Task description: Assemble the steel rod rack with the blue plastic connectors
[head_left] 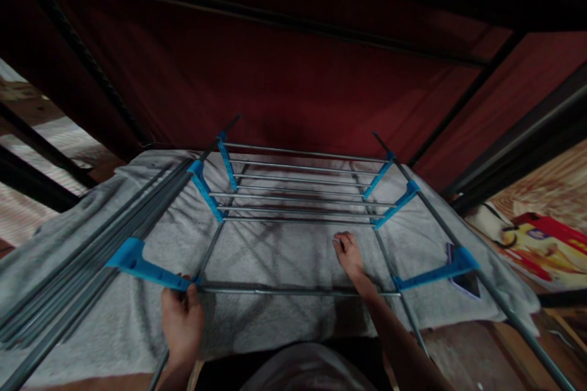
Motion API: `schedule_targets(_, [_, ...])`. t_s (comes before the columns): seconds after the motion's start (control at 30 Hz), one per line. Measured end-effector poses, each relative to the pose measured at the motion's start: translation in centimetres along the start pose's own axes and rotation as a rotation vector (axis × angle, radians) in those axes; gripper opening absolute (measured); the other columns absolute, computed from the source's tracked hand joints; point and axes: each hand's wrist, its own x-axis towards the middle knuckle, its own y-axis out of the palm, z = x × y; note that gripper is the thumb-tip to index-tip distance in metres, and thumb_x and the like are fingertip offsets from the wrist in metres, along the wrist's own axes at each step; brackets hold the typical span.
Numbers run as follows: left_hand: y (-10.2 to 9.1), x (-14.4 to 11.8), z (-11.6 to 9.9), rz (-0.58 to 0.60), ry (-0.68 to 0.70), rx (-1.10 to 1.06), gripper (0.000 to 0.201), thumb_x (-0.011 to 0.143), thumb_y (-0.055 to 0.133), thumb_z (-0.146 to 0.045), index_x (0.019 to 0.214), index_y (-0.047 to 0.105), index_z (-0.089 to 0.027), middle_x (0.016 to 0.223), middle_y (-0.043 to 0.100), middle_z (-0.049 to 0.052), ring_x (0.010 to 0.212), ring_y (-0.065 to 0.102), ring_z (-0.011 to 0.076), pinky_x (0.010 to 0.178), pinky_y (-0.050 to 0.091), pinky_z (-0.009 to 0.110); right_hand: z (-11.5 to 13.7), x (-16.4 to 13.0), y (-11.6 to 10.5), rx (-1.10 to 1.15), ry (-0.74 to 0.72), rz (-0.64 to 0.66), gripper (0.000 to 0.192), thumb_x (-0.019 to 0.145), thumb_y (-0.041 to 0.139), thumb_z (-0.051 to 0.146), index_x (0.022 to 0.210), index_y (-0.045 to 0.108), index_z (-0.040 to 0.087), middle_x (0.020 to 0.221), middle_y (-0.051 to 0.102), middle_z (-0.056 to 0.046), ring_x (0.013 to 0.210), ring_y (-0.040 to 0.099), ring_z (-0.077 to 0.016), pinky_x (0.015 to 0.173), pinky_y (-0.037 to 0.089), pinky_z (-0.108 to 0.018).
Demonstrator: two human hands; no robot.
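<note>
A rack frame of grey metal tubes and blue plastic brackets lies on a grey blanket (275,256). My left hand (183,324) grips the inner end of the near-left blue bracket (147,269), where a near crossbar (284,291) meets it. The crossbar's other end reaches the near-right blue bracket (435,275). My right hand (349,253) is over the blanket inside the frame, beyond that crossbar, with its fingers curled together. Whatever those fingers hold, if anything, is too small to make out. Farther off, several thin crossbars (302,198) span the other blue brackets (206,192).
Several loose metal tubes (105,238) lie side by side on the blanket at the left. A phone (465,281) rests under the near-right bracket. Red fabric (284,73) hangs behind the frame. A red and yellow box (550,244) is off to the right.
</note>
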Motion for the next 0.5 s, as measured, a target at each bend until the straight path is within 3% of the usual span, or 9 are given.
schedule_targets(0.17, [-0.6, -1.2, -0.3, -0.124, 0.164, 0.057, 0.07, 0.086, 0.056, -0.048, 0.142, 0.042, -0.009, 0.134, 0.049, 0.022, 0.132, 0.046, 0.038, 0.106, 0.047, 0.056, 0.8, -0.1, 0.1, -0.032, -0.018, 0.012, 0.021, 0.094, 0.048, 0.031, 0.1, 0.066, 0.023, 0.103, 0.062, -0.008, 0.102, 0.059, -0.0234, 0.096, 0.049, -0.04])
schedule_targets(0.23, [-0.7, -2.1, -0.6, -0.15, 0.237, 0.076, 0.071, 0.088, 0.054, -0.046, 0.145, 0.04, -0.007, 0.136, 0.047, 0.024, 0.138, 0.04, 0.04, 0.109, 0.043, 0.059, 0.9, -0.1, 0.1, -0.071, -0.019, 0.011, 0.021, 0.095, 0.044, 0.03, 0.096, 0.065, 0.024, 0.101, 0.061, -0.007, 0.1, 0.058, -0.0228, 0.095, 0.048, -0.039])
schedule_targets(0.33, [-1.0, -4.0, -0.2, -0.17, 0.269, 0.103, 0.061, 0.089, 0.052, -0.046, 0.139, 0.047, -0.01, 0.131, 0.052, 0.022, 0.134, 0.046, 0.0392, 0.114, 0.039, 0.061, 0.8, -0.1, 0.3, -0.139, -0.027, 0.01, 0.023, 0.097, 0.04, 0.028, 0.092, 0.062, 0.024, 0.099, 0.06, -0.007, 0.098, 0.056, -0.0224, 0.093, 0.047, -0.037])
schedule_targets(0.5, [-2.4, -8.3, 1.2, 0.074, 0.24, 0.024, 0.052, 0.09, 0.047, -0.053, 0.133, 0.058, -0.024, 0.114, 0.067, 0.013, 0.109, 0.065, 0.0327, 0.098, 0.055, 0.055, 0.0, -0.3, 0.8, -0.161, -0.056, 0.005, 0.023, 0.096, 0.038, 0.031, 0.092, 0.06, 0.024, 0.098, 0.06, -0.008, 0.097, 0.056, -0.0236, 0.09, 0.047, -0.038])
